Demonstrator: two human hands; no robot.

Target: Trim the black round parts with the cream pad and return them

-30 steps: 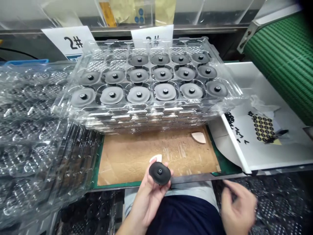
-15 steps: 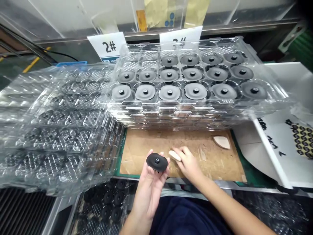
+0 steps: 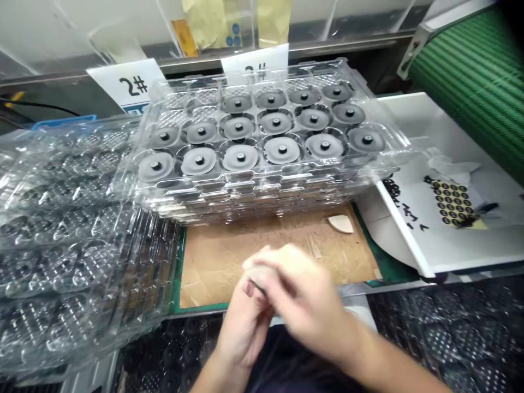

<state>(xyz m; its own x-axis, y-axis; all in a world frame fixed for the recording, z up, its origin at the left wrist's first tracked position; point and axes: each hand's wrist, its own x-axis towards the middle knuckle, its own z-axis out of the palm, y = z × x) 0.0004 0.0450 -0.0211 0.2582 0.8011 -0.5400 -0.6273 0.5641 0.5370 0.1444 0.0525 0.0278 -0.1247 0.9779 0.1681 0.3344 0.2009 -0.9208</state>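
My left hand (image 3: 241,322) is held over my lap at the front edge of the bench, fingers curled round a black disc (image 3: 256,285). Only a dark sliver of the disc shows. My right hand (image 3: 305,303) lies across the left hand and covers most of the disc; it is smeared by motion, so its fingers and anything in them are unclear. Behind the hands lies a brown cardboard mat (image 3: 213,262) with a white wedge-shaped piece (image 3: 341,223) near its far right corner.
A stack of clear blister trays (image 3: 262,180) behind the mat holds several grey discs on top. Empty clear trays (image 3: 61,229) are piled at left. A white tray (image 3: 409,240) with a sticker sheet (image 3: 452,203) sits right, beside a green belt (image 3: 483,82). Black discs (image 3: 172,349) lie below.
My right hand has left the mat, where it touched a white piece, and come over the left hand and disc. The camera has swung back right.
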